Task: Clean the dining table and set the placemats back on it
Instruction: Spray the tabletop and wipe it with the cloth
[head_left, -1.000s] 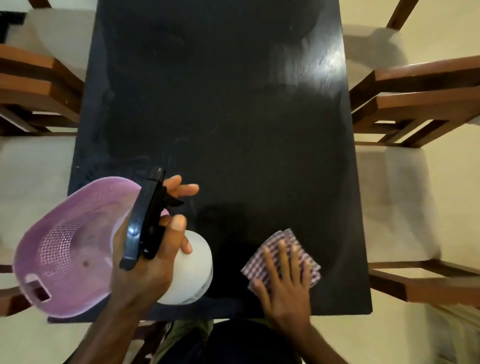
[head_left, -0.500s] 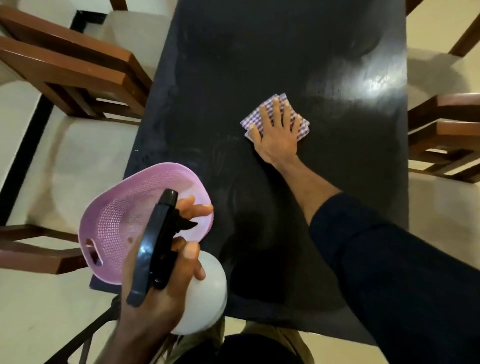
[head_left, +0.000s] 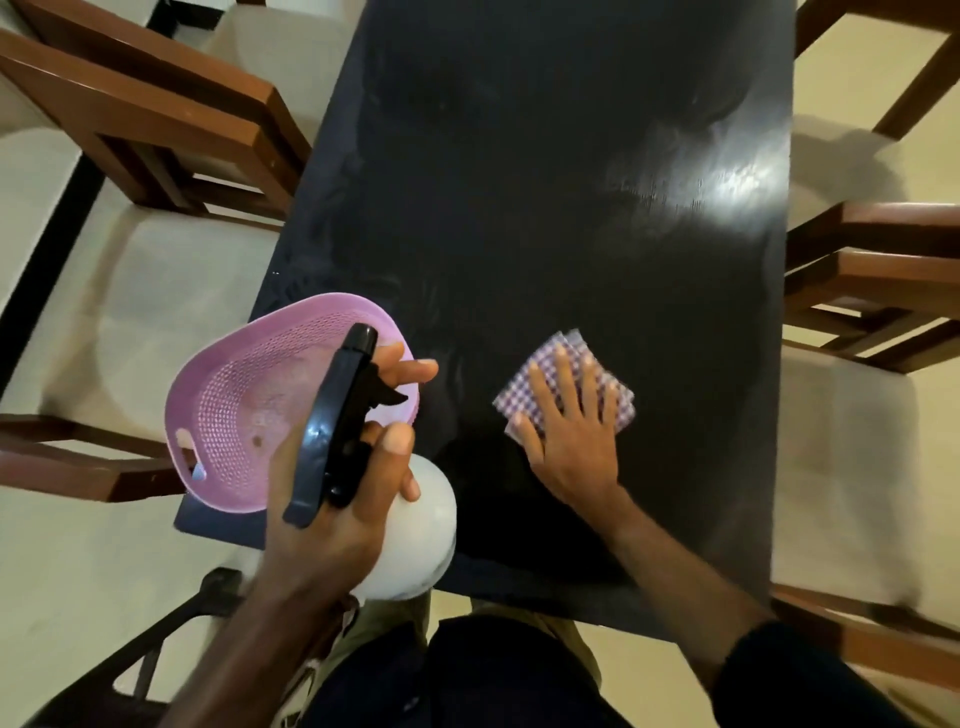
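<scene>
Table (head_left: 571, 182) wiping continues: right hand (head_left: 571, 441), flat on cloth (head_left: 613, 384), pulled nearer since; left hand (head_left: 332, 499) grips spray bottle (head_left: 415, 540).

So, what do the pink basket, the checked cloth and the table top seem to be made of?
Pink basket: likely moulded plastic, with a regular grid of small holes and a matt finish. Checked cloth: woven fabric, folded in soft layers. Table top: dark and glossy, with a bright glare; probably lacquered wood, though that is uncertain.

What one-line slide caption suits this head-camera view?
Right hand presses a checked cloth on the dark table; left hand holds a spray bottle.
</scene>
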